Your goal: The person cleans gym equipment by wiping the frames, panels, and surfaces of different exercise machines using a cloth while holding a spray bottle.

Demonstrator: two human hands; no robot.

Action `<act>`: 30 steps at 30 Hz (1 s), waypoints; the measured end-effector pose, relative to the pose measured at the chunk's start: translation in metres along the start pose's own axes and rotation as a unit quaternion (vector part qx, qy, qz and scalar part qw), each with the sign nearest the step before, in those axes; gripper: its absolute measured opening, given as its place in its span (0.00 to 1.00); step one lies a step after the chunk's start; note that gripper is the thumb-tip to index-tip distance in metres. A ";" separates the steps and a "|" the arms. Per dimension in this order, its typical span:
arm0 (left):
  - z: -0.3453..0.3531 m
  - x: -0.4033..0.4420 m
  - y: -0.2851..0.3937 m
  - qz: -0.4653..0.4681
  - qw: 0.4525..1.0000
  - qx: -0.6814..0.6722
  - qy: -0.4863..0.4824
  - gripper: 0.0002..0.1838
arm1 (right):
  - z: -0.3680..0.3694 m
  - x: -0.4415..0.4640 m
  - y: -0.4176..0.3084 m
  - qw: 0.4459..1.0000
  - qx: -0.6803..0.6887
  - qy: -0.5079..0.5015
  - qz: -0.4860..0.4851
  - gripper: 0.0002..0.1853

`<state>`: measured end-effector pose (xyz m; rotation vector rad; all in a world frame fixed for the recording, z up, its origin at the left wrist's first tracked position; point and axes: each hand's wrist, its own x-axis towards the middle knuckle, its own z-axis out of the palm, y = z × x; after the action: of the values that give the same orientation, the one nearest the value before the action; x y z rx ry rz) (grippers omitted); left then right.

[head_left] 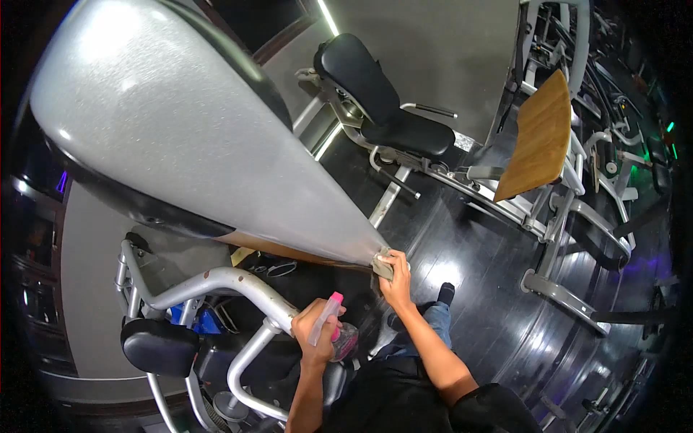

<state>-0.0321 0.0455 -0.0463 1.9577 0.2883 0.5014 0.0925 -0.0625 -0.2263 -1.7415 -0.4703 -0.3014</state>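
My left hand [312, 333] is wrapped around the neck of a spray bottle [345, 342] with a pink nozzle and a clear body, near the bent silver frame tube [245, 283]. A greyish cloth [382, 268] is pinched in my right hand [395, 277]. That hand presses the cloth against the narrow lower end of a large silver machine cover [216, 137], which slants down from the upper left. Part of the cloth is hidden under my fingers.
A leg-press type machine with a black padded seat [408, 132] and a wooden footplate [540, 137] stands ahead. Black pads [159, 348] sit at lower left. More gym machines line the right side. The dark floor [462, 249] reflects light around my foot.
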 end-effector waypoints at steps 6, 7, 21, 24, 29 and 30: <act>0.003 0.002 0.000 -0.010 0.999 0.030 -0.002 0.22 | 0.011 0.031 -0.027 0.968 0.112 0.133 0.181 0.16; 0.005 0.003 0.000 0.000 0.999 0.032 0.004 0.22 | 0.007 0.049 -0.042 0.973 0.111 0.134 0.152 0.16; 0.007 0.004 -0.003 0.012 0.998 0.064 -0.004 0.21 | -0.013 0.077 -0.029 0.987 0.144 0.003 0.068 0.13; 0.009 0.006 -0.005 0.022 0.997 0.069 -0.001 0.21 | -0.001 0.030 0.035 0.986 0.071 -0.002 0.149 0.12; 0.009 0.005 -0.008 0.011 0.996 0.085 -0.001 0.21 | 0.014 0.018 0.058 0.953 -0.027 -0.018 0.300 0.13; 0.009 0.005 -0.009 0.010 0.996 0.087 -0.002 0.21 | 0.014 0.025 0.046 0.954 -0.026 -0.012 0.300 0.14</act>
<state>-0.0234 0.0440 -0.0570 2.1313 0.3185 0.5008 0.1356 -0.0530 -0.2584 -1.8503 0.0646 0.1441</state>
